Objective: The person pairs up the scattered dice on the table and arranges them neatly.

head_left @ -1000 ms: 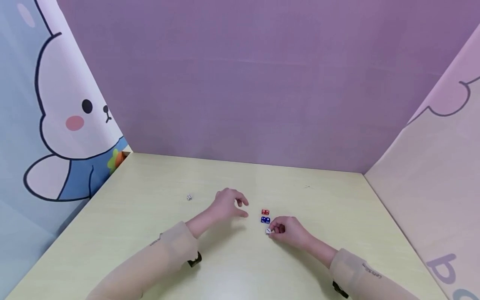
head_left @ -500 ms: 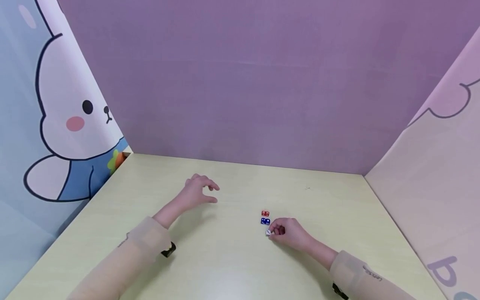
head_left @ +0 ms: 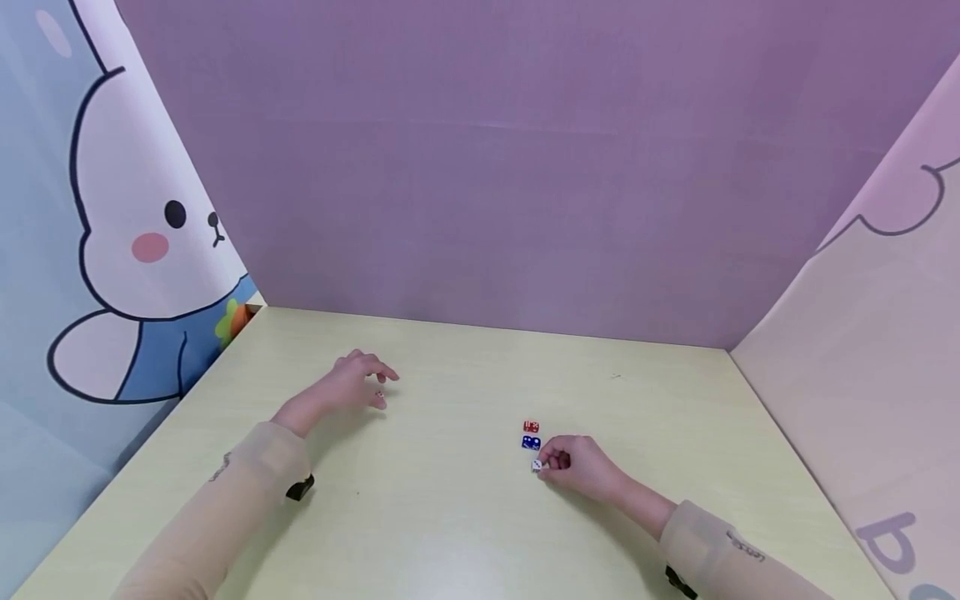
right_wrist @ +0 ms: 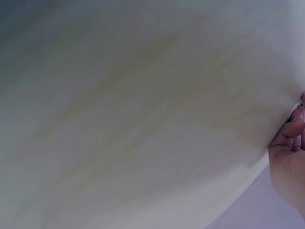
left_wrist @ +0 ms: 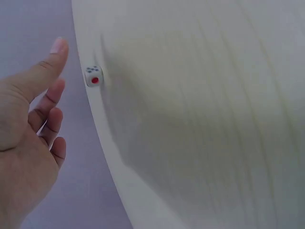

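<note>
My left hand point(head_left: 351, 385) is spread around a white die point(head_left: 380, 394) on the left part of the table, thumb and fingers apart. In the left wrist view, the same die point(left_wrist: 94, 76) shows a red one-spot and blue-black pips, with a gap between it and the thumb. Toward the middle right, my right hand point(head_left: 581, 465) pinches another white die point(head_left: 536, 466) at the tabletop. Just beyond it lie blue dice point(head_left: 531, 442), with red dice point(head_left: 531, 426) behind those; each colour looks like two side by side. The right wrist view shows only curled fingers point(right_wrist: 293, 128) at its edge.
The pale wooden table point(head_left: 450, 517) meets a purple backdrop point(head_left: 480, 167) at its far edge. A printed curtain point(head_left: 135, 275) hangs at the left, and a pale curtain point(head_left: 885, 333) at the right. A small dark mark point(head_left: 616, 376) lies far right on the table.
My left hand has moved away from the coloured dice, leftward to the lone white die. The right hand has stayed in place, pinching its white die.
</note>
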Demonstrator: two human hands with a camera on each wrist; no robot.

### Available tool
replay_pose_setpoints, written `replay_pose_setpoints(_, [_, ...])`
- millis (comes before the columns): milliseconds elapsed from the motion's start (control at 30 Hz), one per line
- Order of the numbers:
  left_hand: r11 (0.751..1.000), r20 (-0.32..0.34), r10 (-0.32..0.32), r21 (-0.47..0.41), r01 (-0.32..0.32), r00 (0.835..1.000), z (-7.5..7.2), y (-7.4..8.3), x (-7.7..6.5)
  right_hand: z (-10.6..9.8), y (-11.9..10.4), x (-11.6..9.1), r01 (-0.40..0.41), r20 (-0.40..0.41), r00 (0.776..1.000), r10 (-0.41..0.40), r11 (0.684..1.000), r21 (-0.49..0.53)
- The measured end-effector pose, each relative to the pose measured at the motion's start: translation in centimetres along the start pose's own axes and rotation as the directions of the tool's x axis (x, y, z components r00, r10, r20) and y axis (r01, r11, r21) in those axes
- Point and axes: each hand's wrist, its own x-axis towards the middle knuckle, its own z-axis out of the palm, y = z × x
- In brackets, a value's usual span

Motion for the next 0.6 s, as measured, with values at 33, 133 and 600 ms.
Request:
replay_pose_setpoints(33, [1.000,0.013,-0.001,0.008,0.001,1.000,0.0,-0.3,-0.1,0.0,0.0,0.0,0.001,0.000,1.000,-0.001,1.000,-0.001])
replay_pose_setpoints(133, [0.999,0.028,-0.009,0.033,0.008,1.000,0.0,-1.1,-0.2,0.0,0.1,0.0,-0.001,-0.001,1.000,0.001,1.000,-0.005])
replay_pose_setpoints(600, [0.996,0.016,0.004,0.084,-0.005,1.000,0.3,-3.1,0.3,0.1,-0.1,-0.1,-0.013,-0.007,1.000,0.013,1.000,-0.005])
